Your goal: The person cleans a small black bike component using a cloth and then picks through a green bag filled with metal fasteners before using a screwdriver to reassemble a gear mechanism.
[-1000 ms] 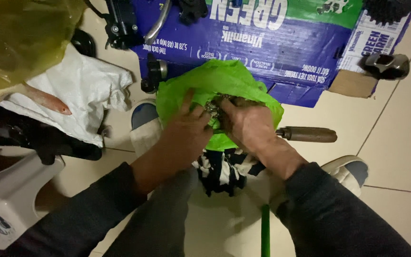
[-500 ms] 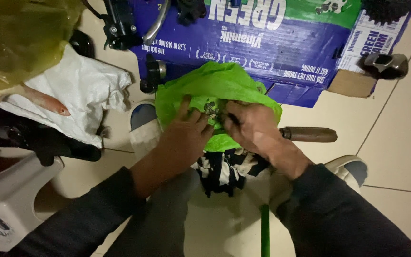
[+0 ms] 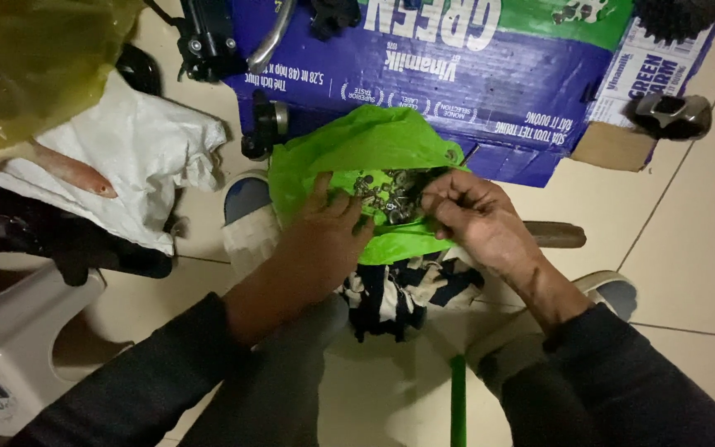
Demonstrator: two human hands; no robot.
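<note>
A bright green plastic bag (image 3: 349,153) lies open in front of me, with several small metal parts (image 3: 391,197) heaped inside. My left hand (image 3: 324,240) grips the bag's near edge and holds it open. My right hand (image 3: 477,219) has its fingertips pinched among the metal parts at the bag's right side. Whether a part is held between the fingers is hidden. A black and white patterned cloth (image 3: 407,290) lies under the bag, between my knees.
A blue and green cardboard box (image 3: 457,74) lies flat behind the bag with black bicycle parts (image 3: 208,37) on it. A white sack (image 3: 117,157) lies left, a white plastic stool (image 3: 10,348) lower left, a wooden handle (image 3: 556,235) right, a green rod (image 3: 458,401) below.
My hands have spread apart, opening the green bag wider so the metal parts show. My right hand has moved right and now picks among them.
</note>
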